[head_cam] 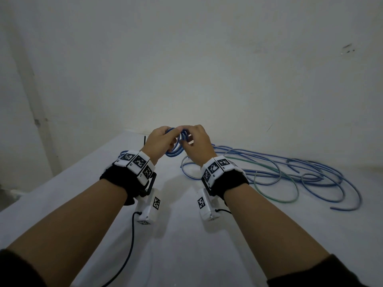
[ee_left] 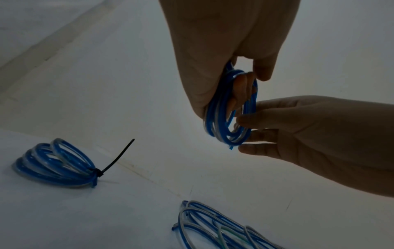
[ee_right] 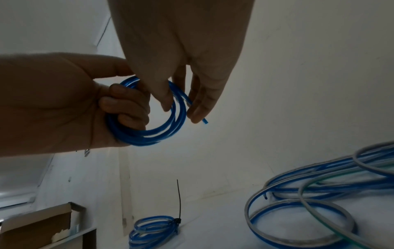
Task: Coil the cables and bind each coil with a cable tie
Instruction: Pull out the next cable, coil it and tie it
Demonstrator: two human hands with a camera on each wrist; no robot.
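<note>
Left hand (head_cam: 159,141) grasping blue coil (ee_right: 149,116), held upright above desk (head_cam: 186,245). Right hand (head_cam: 196,141) pinching coil's far side, loose end (ee_right: 205,120) poking past right fingertips. No tie in either hand.

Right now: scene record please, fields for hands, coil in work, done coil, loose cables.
left hand: grips the blue coil, fingers curled through its loops
right hand: pinches the coil's far side near its free end
coil state: held above the table, no tie on it yet
done coil: lies on the table, bound with a black tie, tail sticking up
loose cables: blue and one green, uncoiled, on the table to the right
box: cardboard, low left in the right wrist view
</note>
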